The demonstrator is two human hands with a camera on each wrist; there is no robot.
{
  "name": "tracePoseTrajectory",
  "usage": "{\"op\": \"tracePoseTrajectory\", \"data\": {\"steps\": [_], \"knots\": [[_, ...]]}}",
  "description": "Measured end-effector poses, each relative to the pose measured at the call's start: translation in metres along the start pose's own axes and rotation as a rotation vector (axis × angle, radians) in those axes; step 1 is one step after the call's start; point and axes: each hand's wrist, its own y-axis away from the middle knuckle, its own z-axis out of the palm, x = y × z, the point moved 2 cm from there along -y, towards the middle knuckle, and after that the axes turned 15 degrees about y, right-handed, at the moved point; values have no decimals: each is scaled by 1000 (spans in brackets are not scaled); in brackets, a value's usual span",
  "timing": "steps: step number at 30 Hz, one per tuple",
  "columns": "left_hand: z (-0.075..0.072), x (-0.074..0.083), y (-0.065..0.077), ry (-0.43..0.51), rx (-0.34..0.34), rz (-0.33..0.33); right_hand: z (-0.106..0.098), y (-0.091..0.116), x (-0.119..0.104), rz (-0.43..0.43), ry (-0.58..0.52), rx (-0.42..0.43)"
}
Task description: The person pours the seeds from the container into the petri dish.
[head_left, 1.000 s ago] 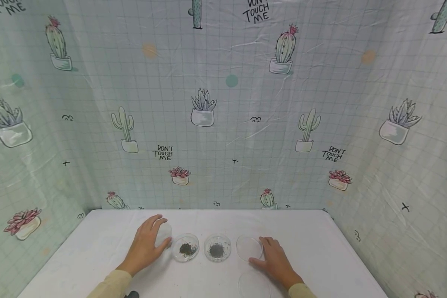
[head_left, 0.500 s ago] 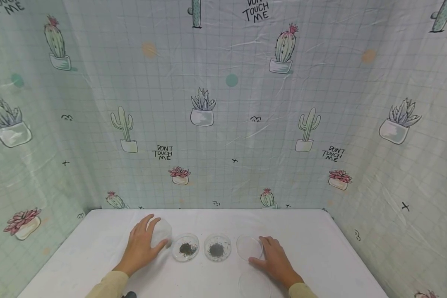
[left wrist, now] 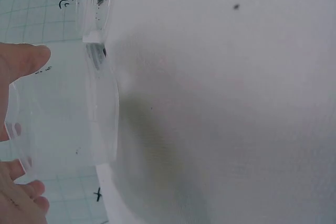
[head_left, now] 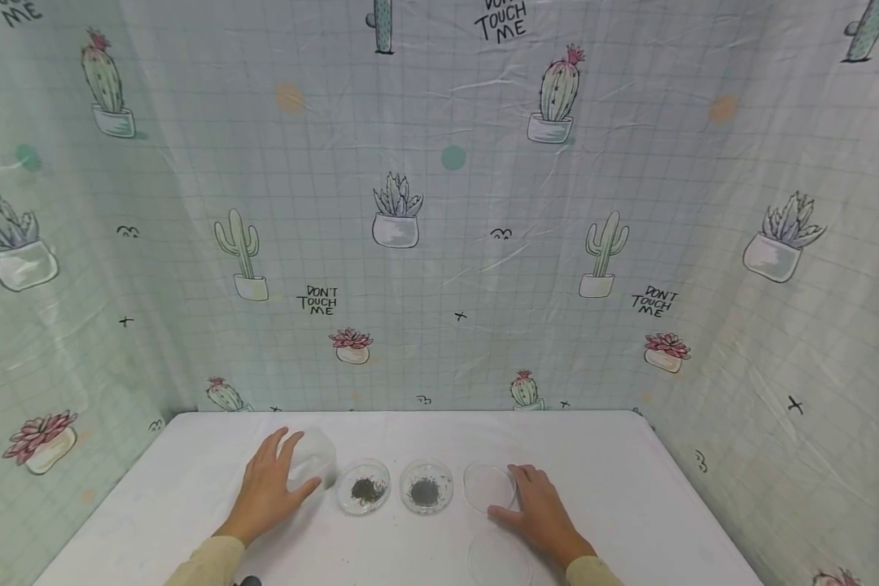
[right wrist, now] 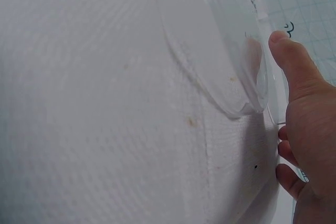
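Note:
In the head view my left hand (head_left: 264, 492) is beside a translucent plastic cup (head_left: 317, 457), thumb and fingers spread around its near side. The left wrist view shows the cup (left wrist: 65, 108) standing upright between thumb and fingers, a few dark specks on it. To its right are a petri dish of dark brown-green flakes (head_left: 363, 488) and a petri dish of grey-black powder (head_left: 426, 488). My right hand (head_left: 545, 513) rests on the table by a clear petri dish (head_left: 487, 487), thumb and fingers at its right rim; I cannot tell whether they touch it.
A second clear round dish or lid (head_left: 500, 560) lies nearer the front, by the right forearm. A small dark object (head_left: 249, 581) shows at the lower edge by the left sleeve. The white table (head_left: 395, 439) ends against a cactus-print curtain (head_left: 439, 350).
My left hand has drawn left and slightly toward me, its fingers spreading away from the cup, which stays in place. The right hand and the dishes have not visibly moved.

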Motion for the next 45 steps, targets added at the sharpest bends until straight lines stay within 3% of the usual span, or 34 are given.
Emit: {"op": "tracePoseTrajectory", "data": {"steps": [11, 21, 38, 45], "knots": [[3, -5, 1, 74, -63, -99, 1, -1, 1, -8, -5, 7], [3, -5, 1, 99, -109, -131, 2, -1, 1, -8, 0, 2], [-5, 6, -4, 104, -79, -78, 4, -3, 2, 10, -16, -7], [-5, 11, -7, 112, -40, -7, 5, -3, 2, 17, -13, 2]]}}
